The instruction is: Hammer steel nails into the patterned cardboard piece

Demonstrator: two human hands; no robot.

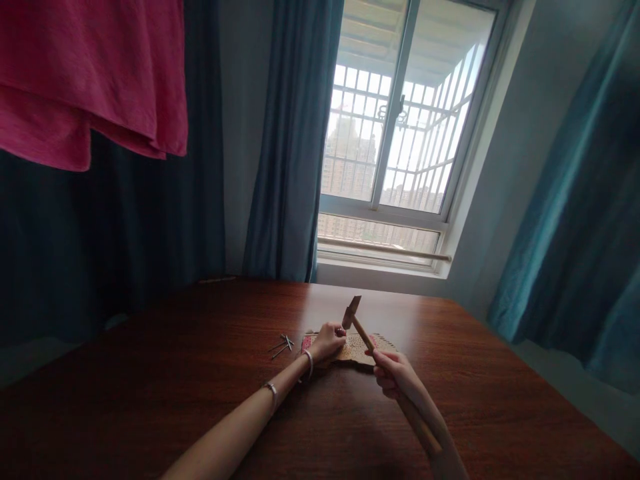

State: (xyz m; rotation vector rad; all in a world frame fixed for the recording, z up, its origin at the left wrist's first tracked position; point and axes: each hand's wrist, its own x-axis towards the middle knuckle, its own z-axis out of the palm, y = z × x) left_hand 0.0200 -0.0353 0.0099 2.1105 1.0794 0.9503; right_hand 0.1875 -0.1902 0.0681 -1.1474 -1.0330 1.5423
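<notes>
Our right hand [393, 375] is wrapped in a fist around the lower part of a long wooden-handled, dark-headed hammer [362, 333]. The fingers are curled tight over the shaft and the butt end runs back along the forearm. The handle slants up and to the left from the fist, and the metal head hangs just above the fingertips of our left hand [327, 341].

That left hand lies on a flat pale wooden board with a notched edge [356, 353]. Its fingers are drawn together and bent down towards the board's top face, right under the hammer head. We cannot tell whether they pinch anything between them, as the spot is too small and dark. Two thin silver bangles [271, 389] sit on the left wrist and forearm.

The board lies flat on the dark reddish-brown wooden table [200, 387], between the two hands and near the far edge, with a pinkish strip showing at its left end. Just left of it, apart from the board, a small cluster of thin grey metal nails [283, 345] lies loose on the tabletop.

Beyond the table we see a barred, white-framed window [395, 133] with teal fabric curtains [295, 147] on either side. A magenta cloth [95, 73] hangs at the upper left
</notes>
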